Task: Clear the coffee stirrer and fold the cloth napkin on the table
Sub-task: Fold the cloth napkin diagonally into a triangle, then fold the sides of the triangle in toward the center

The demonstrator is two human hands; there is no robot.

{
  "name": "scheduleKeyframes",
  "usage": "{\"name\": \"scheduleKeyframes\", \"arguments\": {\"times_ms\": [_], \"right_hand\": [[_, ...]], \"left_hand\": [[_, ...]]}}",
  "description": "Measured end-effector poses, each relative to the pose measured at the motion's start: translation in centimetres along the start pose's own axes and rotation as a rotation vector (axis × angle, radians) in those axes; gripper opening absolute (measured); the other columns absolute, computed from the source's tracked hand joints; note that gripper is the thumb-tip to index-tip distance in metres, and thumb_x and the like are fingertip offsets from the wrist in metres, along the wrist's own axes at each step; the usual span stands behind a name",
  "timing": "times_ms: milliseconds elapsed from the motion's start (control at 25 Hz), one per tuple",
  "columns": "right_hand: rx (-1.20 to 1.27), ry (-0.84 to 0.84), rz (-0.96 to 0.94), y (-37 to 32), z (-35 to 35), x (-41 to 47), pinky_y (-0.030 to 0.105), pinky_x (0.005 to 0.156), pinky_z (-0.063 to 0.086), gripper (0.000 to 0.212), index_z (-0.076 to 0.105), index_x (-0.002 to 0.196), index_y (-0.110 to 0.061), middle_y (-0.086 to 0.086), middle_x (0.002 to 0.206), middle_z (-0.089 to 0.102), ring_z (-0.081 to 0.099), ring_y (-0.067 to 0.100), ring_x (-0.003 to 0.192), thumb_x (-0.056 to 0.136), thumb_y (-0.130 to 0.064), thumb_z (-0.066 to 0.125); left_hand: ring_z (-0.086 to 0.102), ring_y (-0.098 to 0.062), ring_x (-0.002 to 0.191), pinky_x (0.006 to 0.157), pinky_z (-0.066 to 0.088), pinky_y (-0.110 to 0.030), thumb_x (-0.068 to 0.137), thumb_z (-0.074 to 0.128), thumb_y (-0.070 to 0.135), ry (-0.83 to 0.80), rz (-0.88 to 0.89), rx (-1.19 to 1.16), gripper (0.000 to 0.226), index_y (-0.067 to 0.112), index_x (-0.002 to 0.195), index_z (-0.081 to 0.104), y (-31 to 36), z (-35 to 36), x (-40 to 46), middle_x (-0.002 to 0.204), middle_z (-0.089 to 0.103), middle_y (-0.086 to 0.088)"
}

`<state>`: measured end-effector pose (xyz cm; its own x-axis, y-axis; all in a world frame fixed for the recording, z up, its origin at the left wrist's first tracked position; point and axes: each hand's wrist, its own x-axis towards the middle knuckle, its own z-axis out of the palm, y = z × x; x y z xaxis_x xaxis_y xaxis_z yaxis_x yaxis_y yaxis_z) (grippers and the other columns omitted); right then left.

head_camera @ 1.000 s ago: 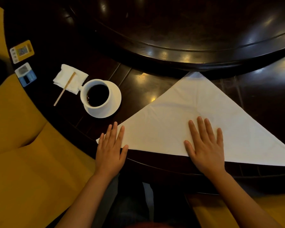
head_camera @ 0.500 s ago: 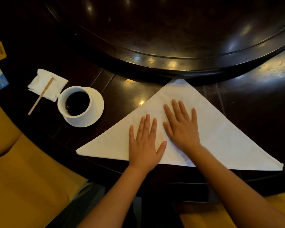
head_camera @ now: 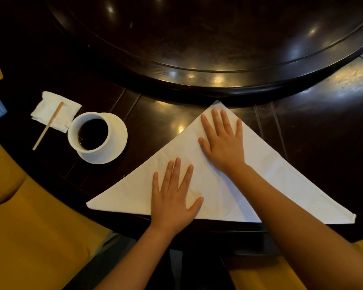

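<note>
Napkin (head_camera: 266,176), 1 triangle flat on the tabletop (head_camera: 155,120): my right hand (head_camera: 223,143) has slid up toward its apex, left hand (head_camera: 174,197) stayed near the base, fingers spread and pressing, smoothing; stirrer (head_camera: 48,125) already parked on tissue (head_camera: 55,110), further folds likely remain.

White cloth napkin (head_camera: 270,181) lies folded triangular; wooden stirrer (head_camera: 48,125) rests left.

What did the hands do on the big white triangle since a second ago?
Both hands slid inward over the cloth napkin. The right hand went up toward the top corner; the left hand moved from the left corner to the middle. Both lie flat, gripping nothing. The napkin is still a triangle; the coffee stirrer and cup stayed put.
</note>
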<state>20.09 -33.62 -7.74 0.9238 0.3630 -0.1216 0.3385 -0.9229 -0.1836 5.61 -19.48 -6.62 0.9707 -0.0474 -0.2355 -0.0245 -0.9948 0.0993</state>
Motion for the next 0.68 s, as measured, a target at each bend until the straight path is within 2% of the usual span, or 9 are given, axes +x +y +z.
{"name": "scheduleKeyframes", "arguments": {"times_ms": [160,320,440,560,680], "right_hand": [[0.011,-0.013,0.013,-1.9,0.7,-2.1,0.052,0.113,-0.011,0.064,0.004,0.147,-0.027,0.004,0.158,0.002,-0.007,0.025,0.144,0.092,-0.056,0.018],[0.048,-0.037,0.109,-1.6,-0.3,-0.2,0.054,0.113,-0.01,0.071,0.001,0.148,-0.019,0.003,0.158,0.001,-0.005,0.021,0.144,0.093,-0.057,0.024],[0.098,-0.029,0.131,-1.3,-1.3,-1.1,0.054,0.113,-0.009,0.069,0.003,0.148,-0.016,0.004,0.158,0.002,-0.005,0.02,0.144,0.094,-0.053,0.025],[0.178,0.013,0.244,0.3,-2.2,-6.0,0.053,0.112,-0.005,0.062,0.014,0.147,-0.016,0.008,0.157,0.009,0.001,0.024,0.144,0.095,-0.047,0.03],[0.192,0.012,0.44,3.5,-3.2,-11.6,0.054,0.112,0.009,0.057,0.029,0.143,-0.016,0.013,0.153,0.024,0.016,0.03,0.141,0.093,-0.037,0.047]], "left_hand": [[0.022,-0.031,0.14,0.107,0.014,-0.056,0.084,0.019,0.071,-0.031,0.01,0.009,0.08,0.022,0.148,0.022,-1.2,0.6,-2.7,0.154,0.02,-0.013],[0.02,-0.031,0.14,0.107,0.011,-0.058,0.082,0.027,0.07,-0.04,0.016,0.035,0.082,0.022,0.148,0.023,-1.2,0.1,-2.7,0.154,0.02,-0.013],[0.018,-0.031,0.141,0.107,0.009,-0.057,0.083,0.028,0.067,-0.023,0.003,-0.002,0.08,0.021,0.148,0.023,-1.0,-0.2,-2.8,0.155,0.017,-0.013],[0.011,-0.027,0.143,0.112,0.004,-0.053,0.085,0.028,0.063,0.019,-0.019,-0.082,0.077,0.021,0.149,0.018,0.0,-0.6,-2.3,0.156,0.01,-0.01],[0.009,-0.027,0.143,0.111,0.006,-0.054,0.087,0.022,0.061,0.014,0.098,-0.058,0.074,0.023,0.149,0.011,2.8,-0.8,-0.7,0.157,0.007,-0.01]]}}
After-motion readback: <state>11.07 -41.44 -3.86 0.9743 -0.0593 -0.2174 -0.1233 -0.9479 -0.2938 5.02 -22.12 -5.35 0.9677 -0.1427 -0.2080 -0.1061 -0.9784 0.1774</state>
